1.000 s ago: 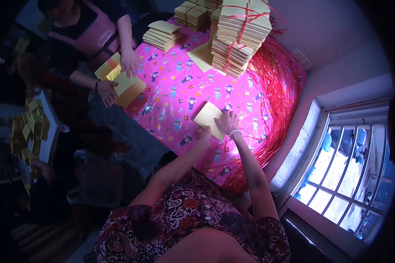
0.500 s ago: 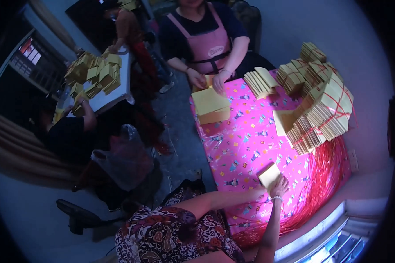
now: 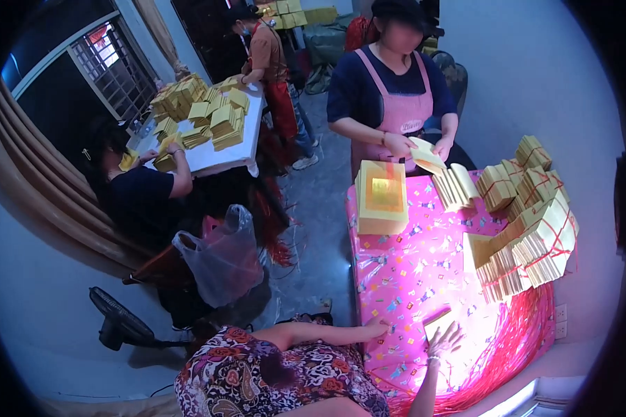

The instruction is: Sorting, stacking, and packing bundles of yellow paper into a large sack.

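My right hand [image 3: 445, 339] has its fingers spread over a small stack of yellowish paper [image 3: 436, 324] on the pink patterned tablecloth [image 3: 414, 278]. Glare washes out part of that stack. To its left, my left hand [image 3: 378, 329] is low over the cloth, its fingers drawn together; whatever they may hold is too small to make out. Loose red strings [image 3: 511, 347] spread along the right side of the table, near my right hand. Beyond them stand bundles of yellow paper [image 3: 528, 254] tied with red string.
Across the table a person in a pink apron [image 3: 405, 111] holds a paper packet beside a fanned stack [image 3: 454, 187] and a yellow block [image 3: 382, 201]. Two people work at a white table [image 3: 250, 149] at left. A plastic bag [image 3: 226, 257] and black fan [image 3: 118, 320] are nearer.
The view has tilted up. My left hand has moved left, away from the paper stack, and my right fingers have spread. The person opposite has lifted a packet beside the fanned stack.
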Demonstrator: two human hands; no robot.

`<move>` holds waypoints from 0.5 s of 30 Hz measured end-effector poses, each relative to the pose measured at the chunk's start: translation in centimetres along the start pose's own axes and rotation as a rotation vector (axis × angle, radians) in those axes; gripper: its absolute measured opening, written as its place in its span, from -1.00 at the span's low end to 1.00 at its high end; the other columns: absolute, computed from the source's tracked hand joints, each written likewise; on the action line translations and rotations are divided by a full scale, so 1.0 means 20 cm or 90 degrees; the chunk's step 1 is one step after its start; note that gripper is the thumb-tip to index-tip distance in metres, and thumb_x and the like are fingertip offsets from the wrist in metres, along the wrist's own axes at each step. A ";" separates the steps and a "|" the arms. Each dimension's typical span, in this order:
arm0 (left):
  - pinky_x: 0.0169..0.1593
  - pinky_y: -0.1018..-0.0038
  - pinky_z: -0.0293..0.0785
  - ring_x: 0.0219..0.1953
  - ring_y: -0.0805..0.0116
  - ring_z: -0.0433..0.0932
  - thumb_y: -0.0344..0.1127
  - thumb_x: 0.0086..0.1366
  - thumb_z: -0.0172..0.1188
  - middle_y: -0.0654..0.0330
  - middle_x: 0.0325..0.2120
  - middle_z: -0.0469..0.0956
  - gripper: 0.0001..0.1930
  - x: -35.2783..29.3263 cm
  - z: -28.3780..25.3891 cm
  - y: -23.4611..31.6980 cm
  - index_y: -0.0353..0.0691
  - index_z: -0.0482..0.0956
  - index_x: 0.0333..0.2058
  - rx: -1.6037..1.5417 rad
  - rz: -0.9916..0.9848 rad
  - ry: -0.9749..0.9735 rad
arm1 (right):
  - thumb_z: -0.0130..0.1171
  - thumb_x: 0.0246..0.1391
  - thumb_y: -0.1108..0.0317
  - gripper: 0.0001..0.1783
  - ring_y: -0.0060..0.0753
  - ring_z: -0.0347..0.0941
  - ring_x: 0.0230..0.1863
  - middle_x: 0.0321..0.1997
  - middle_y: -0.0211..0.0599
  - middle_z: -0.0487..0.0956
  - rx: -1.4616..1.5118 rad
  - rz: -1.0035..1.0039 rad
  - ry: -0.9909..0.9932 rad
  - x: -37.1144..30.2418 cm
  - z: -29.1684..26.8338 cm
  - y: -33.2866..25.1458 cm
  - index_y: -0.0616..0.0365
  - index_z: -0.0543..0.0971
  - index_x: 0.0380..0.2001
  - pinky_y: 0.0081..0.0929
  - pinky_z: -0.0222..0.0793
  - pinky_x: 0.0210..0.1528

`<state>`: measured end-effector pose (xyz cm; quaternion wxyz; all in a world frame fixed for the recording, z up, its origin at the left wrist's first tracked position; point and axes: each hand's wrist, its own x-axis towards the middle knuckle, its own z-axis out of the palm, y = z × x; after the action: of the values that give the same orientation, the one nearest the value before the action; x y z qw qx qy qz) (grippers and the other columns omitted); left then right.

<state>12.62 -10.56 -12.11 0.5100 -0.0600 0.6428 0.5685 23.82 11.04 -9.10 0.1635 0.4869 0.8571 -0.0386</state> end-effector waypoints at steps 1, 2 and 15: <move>-0.64 0.59 0.30 -0.61 0.48 0.43 -0.42 0.12 0.04 0.23 -0.55 0.45 -0.81 0.00 -0.02 0.01 -0.23 0.41 -0.25 0.041 -0.015 0.014 | -0.40 0.10 -0.23 -0.28 -0.11 -0.47 0.38 0.38 -0.24 -0.26 0.002 0.000 0.008 -0.01 0.01 -0.01 -0.24 -0.13 0.28 0.08 -0.44 0.29; -0.64 0.59 0.30 -0.61 0.48 0.43 -0.42 0.12 0.04 0.23 -0.55 0.45 -0.81 0.00 -0.03 0.02 -0.23 0.41 -0.25 0.042 -0.008 0.010 | -0.39 0.11 -0.21 -0.28 -0.12 -0.48 0.38 0.38 -0.23 -0.27 0.004 0.002 0.016 -0.01 0.01 -0.02 -0.23 -0.13 0.28 0.07 -0.44 0.29; -0.55 0.59 0.38 -0.55 0.50 0.47 -0.35 0.16 0.06 0.23 -0.45 0.50 -0.77 0.02 -0.30 0.23 -0.23 0.42 -0.18 0.049 -0.025 -0.012 | -0.34 0.05 -0.29 -0.19 -0.08 -0.43 0.38 0.37 -0.15 -0.18 0.088 0.009 0.011 -0.05 -0.11 -0.02 -0.18 -0.14 0.29 0.11 -0.50 0.29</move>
<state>5.86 -13.40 -10.35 0.5292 -0.0474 0.6579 0.5337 23.51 10.44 -6.74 0.1227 0.5034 0.8503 -0.0921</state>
